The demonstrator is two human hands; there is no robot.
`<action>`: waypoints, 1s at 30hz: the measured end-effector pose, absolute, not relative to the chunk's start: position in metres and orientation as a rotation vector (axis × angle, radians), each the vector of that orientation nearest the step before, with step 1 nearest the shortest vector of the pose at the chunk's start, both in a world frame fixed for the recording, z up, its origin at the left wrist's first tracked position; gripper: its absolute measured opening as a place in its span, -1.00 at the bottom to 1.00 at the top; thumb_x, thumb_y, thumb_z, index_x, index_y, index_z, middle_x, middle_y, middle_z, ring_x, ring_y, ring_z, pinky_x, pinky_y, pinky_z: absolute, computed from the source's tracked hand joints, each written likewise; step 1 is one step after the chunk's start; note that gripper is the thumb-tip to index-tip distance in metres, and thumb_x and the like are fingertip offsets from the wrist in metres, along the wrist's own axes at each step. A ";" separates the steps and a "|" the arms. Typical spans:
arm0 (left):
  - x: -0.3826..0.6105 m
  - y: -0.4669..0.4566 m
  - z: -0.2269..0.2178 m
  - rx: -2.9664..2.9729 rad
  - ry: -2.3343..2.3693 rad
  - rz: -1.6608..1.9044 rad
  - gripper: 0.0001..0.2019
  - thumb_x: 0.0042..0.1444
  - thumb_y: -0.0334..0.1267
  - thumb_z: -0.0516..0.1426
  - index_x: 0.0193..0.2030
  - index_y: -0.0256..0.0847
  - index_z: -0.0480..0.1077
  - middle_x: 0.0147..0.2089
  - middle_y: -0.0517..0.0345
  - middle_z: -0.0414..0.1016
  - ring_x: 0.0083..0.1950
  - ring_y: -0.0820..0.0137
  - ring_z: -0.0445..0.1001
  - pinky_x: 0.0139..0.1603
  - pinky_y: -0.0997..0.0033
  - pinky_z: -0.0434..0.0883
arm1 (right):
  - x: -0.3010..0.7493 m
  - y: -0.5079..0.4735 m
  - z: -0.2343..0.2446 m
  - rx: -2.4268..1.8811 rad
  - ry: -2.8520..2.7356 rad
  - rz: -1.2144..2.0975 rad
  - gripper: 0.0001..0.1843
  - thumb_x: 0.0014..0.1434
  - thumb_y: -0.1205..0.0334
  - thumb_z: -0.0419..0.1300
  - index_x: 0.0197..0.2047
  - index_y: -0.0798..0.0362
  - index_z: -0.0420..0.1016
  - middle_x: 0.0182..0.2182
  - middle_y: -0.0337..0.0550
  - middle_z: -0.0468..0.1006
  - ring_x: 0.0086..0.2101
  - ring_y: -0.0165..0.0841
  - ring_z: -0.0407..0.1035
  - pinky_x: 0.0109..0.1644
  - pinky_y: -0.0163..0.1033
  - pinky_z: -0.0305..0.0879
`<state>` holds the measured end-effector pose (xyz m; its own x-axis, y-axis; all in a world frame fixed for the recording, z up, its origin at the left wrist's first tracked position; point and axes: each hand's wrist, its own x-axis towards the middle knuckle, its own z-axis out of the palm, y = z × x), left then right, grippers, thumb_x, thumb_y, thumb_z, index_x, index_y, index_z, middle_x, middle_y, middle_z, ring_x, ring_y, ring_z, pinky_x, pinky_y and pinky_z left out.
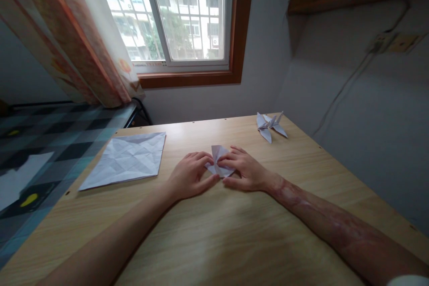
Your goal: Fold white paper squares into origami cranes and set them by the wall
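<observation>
A small, partly folded piece of white paper (218, 161) lies on the wooden table (214, 232) near its middle. My left hand (189, 175) pinches its left side, fingers curled over the edge and thumb underneath. From the other side, my right hand (244, 170) presses and grips the paper, fingertips on top and thumb along the table. Both hands are closed on the folded paper.
A creased, unfolded white sheet (125, 160) lies flat at the left of the table. A finished paper crane (271, 126) stands at the far right. A window and curtain are behind; a bed with a checked cover sits to the left.
</observation>
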<state>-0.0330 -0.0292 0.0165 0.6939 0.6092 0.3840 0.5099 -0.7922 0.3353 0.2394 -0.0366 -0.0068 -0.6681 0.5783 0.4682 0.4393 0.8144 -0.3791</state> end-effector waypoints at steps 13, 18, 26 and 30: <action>-0.033 -0.023 0.006 2.725 0.935 0.743 -0.87 0.38 -0.11 0.27 -0.05 -0.09 0.53 0.09 0.04 0.69 0.08 0.13 0.67 0.21 0.05 0.52 | 0.233 -0.033 -0.015 -0.600 -2.411 0.029 -0.70 0.48 0.01 0.33 -0.28 -0.02 0.59 -0.18 -0.13 0.73 -0.10 -0.20 0.58 0.29 0.00 0.38; -0.033 -0.023 0.005 2.738 0.936 0.755 -0.86 0.39 -0.11 0.26 -0.10 -0.11 0.55 0.10 0.01 0.69 0.10 0.14 0.66 0.19 0.10 0.52 | 0.233 -0.031 -0.016 -0.756 -2.299 0.246 -0.78 0.51 0.07 0.31 -0.15 0.01 0.57 -0.28 -0.16 0.66 -0.19 -0.24 0.55 0.09 -0.10 0.41; -0.031 -0.025 0.008 2.636 1.013 0.792 -0.77 0.44 -0.07 0.23 -0.20 -0.10 0.61 0.05 0.07 0.75 0.05 0.19 0.71 0.22 0.13 0.54 | 0.234 -0.032 -0.016 -0.815 -2.292 0.303 -0.66 0.34 -0.06 0.48 -0.21 0.02 0.57 -0.22 -0.13 0.66 -0.17 -0.21 0.53 0.02 -0.12 0.37; -0.032 -0.025 0.009 2.585 0.934 0.788 -0.77 0.47 -0.13 0.16 -0.10 -0.07 0.66 0.11 0.05 0.76 0.10 0.20 0.71 0.24 0.16 0.55 | 0.234 -0.035 -0.012 -0.684 -2.309 0.305 -0.68 0.31 -0.02 0.50 -0.05 0.00 0.63 -0.12 -0.08 0.72 -0.08 -0.16 0.57 0.09 -0.07 0.40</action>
<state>-0.0325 -0.0246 0.0095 0.6418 0.6558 0.3975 0.5022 -0.7511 0.4285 0.2340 -0.0348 -0.0124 -0.6164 0.5528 0.5608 0.3883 0.8329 -0.3942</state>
